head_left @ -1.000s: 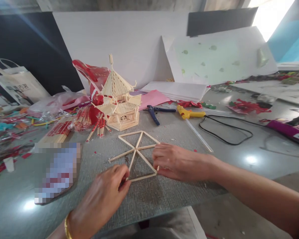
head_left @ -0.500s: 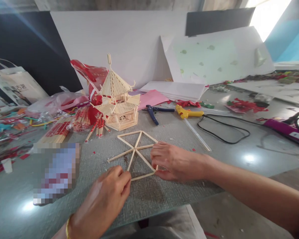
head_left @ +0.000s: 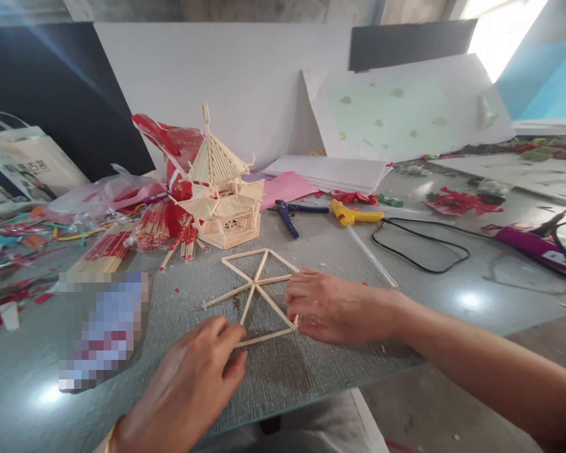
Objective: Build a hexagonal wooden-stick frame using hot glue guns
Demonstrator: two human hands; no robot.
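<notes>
A flat wheel-shaped frame of thin pale wooden sticks (head_left: 245, 288) lies on the table, its spokes meeting in the middle. On its right side my right hand (head_left: 327, 305) is closed, thumb and fingers pinching the frame near its lower right corner; the fingertips are partly hidden. At the near left corner rests my left hand (head_left: 198, 365), thumb apart from the index finger, its other fingertips out of sight behind the hand. The outer stick between the two left corners is absent. Behind the frame stands a pavilion model (head_left: 226, 201) built from similar sticks.
A yellow glue gun (head_left: 353, 215) with a black cord and a clear glue stick (head_left: 372, 258) lie right of blue-handled pliers (head_left: 290, 217). Red-wrapped stick bundles (head_left: 153, 226), a blurred-out object (head_left: 108, 333) and plastic scraps lie left. A purple power strip (head_left: 538, 248) sits far right.
My left hand has loosened at the near corner, its thumb moving away from the index finger and the hand drawing slightly left. My right hand stays at the frame's right side.
</notes>
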